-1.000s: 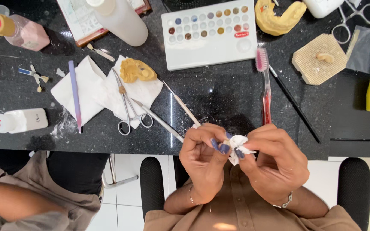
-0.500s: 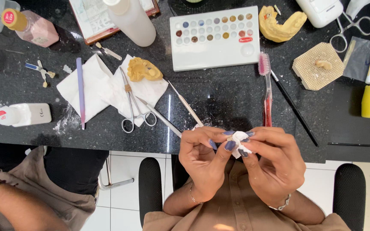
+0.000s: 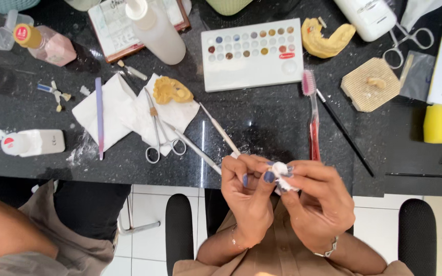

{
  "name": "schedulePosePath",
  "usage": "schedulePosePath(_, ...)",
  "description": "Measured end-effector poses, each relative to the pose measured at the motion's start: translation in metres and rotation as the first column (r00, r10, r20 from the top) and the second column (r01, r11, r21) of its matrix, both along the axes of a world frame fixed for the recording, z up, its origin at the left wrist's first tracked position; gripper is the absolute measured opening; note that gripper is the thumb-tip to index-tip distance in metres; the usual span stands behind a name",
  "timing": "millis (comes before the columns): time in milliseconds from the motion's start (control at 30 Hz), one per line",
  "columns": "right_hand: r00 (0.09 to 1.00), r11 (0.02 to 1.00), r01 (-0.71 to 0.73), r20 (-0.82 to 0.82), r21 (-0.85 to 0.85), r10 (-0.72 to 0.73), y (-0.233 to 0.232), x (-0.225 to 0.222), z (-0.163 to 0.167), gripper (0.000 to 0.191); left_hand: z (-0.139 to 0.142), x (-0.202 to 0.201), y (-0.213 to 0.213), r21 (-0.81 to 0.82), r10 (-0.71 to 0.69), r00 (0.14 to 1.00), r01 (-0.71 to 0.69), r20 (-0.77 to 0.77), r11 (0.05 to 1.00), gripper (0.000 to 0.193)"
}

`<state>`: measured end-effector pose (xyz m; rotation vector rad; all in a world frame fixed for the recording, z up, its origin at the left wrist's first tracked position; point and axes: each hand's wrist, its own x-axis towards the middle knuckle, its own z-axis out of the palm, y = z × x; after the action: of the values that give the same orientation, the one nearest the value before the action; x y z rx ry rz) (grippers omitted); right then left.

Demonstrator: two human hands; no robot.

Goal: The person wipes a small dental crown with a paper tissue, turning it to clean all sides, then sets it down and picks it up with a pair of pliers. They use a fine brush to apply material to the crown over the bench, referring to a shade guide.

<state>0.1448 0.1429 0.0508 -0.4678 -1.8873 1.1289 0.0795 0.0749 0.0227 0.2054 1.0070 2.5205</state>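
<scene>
Both my hands meet just below the black counter's front edge (image 3: 129, 174). My left hand (image 3: 246, 197) pinches a thin metal instrument (image 3: 220, 132) whose shaft slants up and left over the counter. My right hand (image 3: 319, 200) holds a small crumpled white tissue (image 3: 283, 171) pressed around the instrument's near end. The fingertips of both hands touch at the tissue, and the instrument's tip is hidden inside it.
On the counter lie a red-and-pink toothbrush (image 3: 312, 118), a thin black brush (image 3: 345, 132), a white palette of colour wells (image 3: 254, 53), metal forceps (image 3: 157, 134) and a yellow dental cast (image 3: 172, 91) on white tissue. Bottles stand at the back. Another person (image 3: 11, 235) sits at the lower left.
My hands have stayed together at the tissue and shifted slightly right. The right fingers have turned the tissue around the instrument's end. The person on the left has drawn their arm back.
</scene>
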Motion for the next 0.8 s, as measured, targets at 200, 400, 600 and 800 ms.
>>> schedulePosePath(200,0.999,0.999,0.036,-0.017,-0.002,-0.036,0.002,0.007,-0.006,0.021,-0.002,0.008,-0.002,-0.022,-0.042,0.999,0.042,0.002,0.999,0.039)
schedulePosePath(400,0.998,0.998,0.054,-0.031,0.017,-0.053,0.003,0.008,-0.011,0.021,-0.004,0.011,0.002,-0.012,-0.045,0.999,0.045,0.013,0.999,0.040)
schedulePosePath(600,0.998,0.998,0.065,-0.004,0.020,-0.065,0.004,0.008,-0.012,0.019,-0.005,0.011,0.002,-0.009,-0.041,0.999,0.041,0.022,0.999,0.040)
schedulePosePath(800,0.999,0.999,0.026,0.029,0.039,-0.027,0.011,0.006,-0.013,0.020,-0.008,0.006,0.008,-0.012,-0.043,0.998,0.043,0.043,0.999,0.039)
